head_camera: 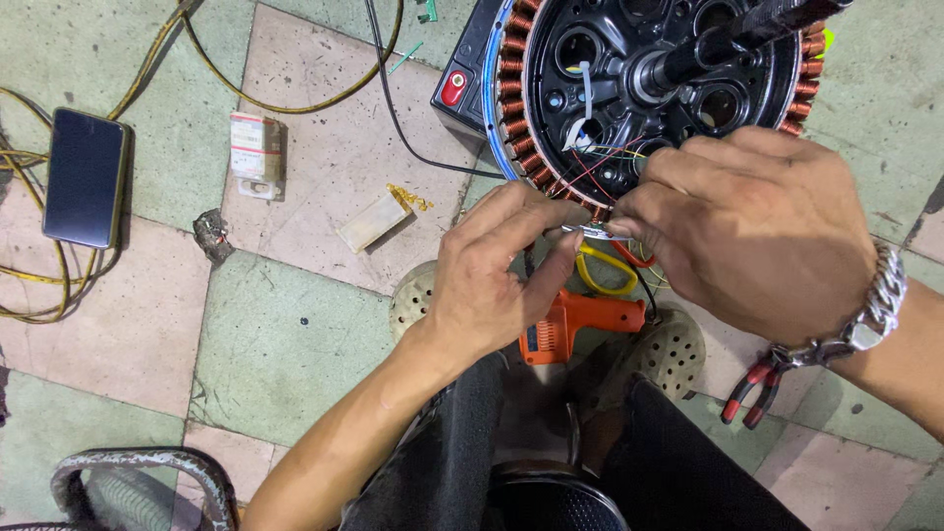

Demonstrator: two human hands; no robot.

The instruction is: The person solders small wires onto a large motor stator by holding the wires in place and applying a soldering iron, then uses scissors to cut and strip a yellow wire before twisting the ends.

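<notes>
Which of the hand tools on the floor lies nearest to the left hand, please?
The orange tool, just right of the left hand; the red-handled pliers lie farther off.

Copper, black and orange over a green and pink checkered floor (295,334)

The motor stator (649,79) is black, ringed with copper windings (511,69) and a blue edge; its thin wires (600,162) are red, green and yellow. The heat gun (570,324) is orange, the pliers (752,388) red-handled, the phone (86,177) dark.

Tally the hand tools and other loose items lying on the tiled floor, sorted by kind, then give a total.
Phone: 1
Orange tool: 1
Red-handled pliers: 1
Yellow-handled scissors: 1
Small boxes: 2
Total: 6
</notes>
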